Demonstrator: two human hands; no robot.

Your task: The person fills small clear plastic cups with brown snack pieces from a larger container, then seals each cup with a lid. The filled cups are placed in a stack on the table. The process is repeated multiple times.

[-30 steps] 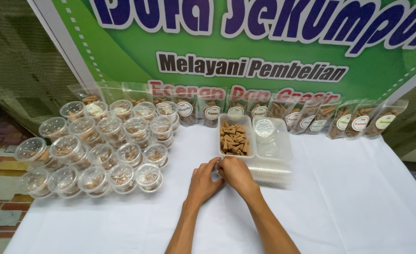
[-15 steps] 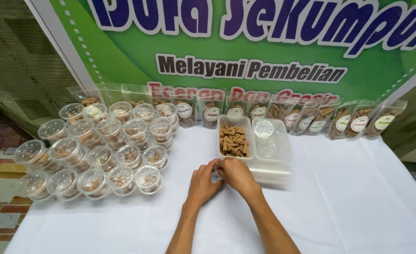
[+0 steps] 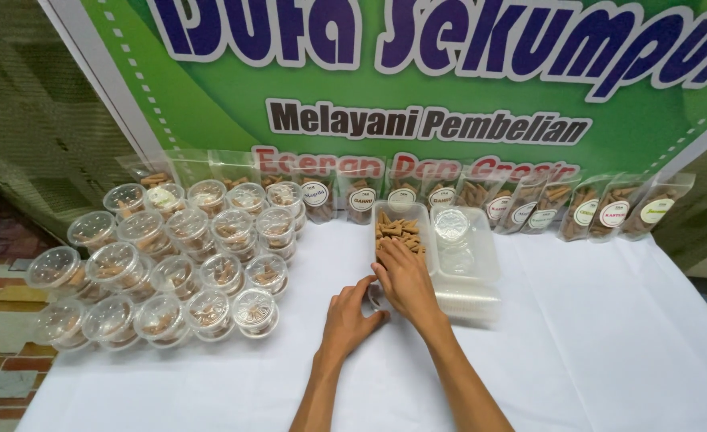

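Both hands meet over a small clear cup [image 3: 376, 298] on the white table [image 3: 609, 352] — left hand [image 3: 349, 316] steadying it, right hand [image 3: 405, 280] cupped above, beside the tray of brown sticks [image 3: 397, 228] — though neither grip shows clearly.

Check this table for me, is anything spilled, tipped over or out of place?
Nothing stands out. The round lidded tubs sit upright in stacked rows, the clear pouches lean along the banner, and both hands, left hand and right hand, work beside the open tray.
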